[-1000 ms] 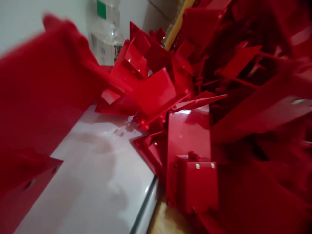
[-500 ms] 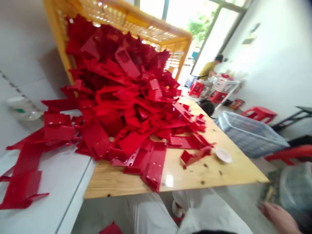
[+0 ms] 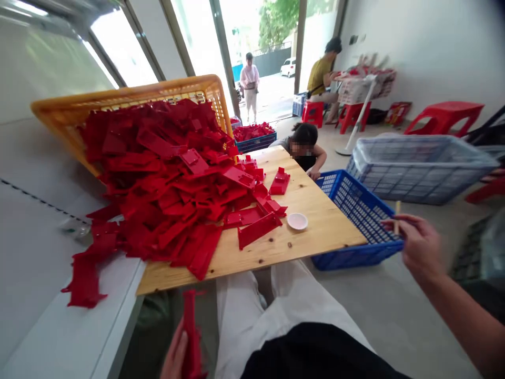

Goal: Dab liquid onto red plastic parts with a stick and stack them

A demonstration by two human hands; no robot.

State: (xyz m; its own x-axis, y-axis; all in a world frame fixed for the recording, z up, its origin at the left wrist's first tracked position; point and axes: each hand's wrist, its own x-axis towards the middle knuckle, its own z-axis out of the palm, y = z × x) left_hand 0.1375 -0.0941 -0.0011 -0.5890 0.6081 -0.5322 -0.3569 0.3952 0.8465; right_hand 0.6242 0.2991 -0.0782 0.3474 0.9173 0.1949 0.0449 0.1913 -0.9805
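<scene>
My left hand (image 3: 175,352) is closed round a long red plastic part (image 3: 190,331), below the table's front edge. Out to the right, my right hand (image 3: 422,242) pinches a short thin wooden stick (image 3: 397,216), held upright over the near corner of a blue basket (image 3: 363,205). A big heap of red plastic parts (image 3: 173,179) spills from a tipped yellow crate (image 3: 138,95) onto the wooden table (image 3: 236,260). Near the heap's right end sits a small white dish (image 3: 297,221). One red part (image 3: 280,181) lies apart behind it.
A person (image 3: 303,142) crouches beyond the table with a hand at the blue basket's rim. Behind stand a grey-blue crate (image 3: 422,168), red stools (image 3: 444,118) and a seated person (image 3: 324,73). Another person (image 3: 249,87) stands outside the doorway.
My view has lifted and turned. The left hand with the red part has come into view at the bottom. My right hand has risen with the stick. The blue basket and crouching person now show.
</scene>
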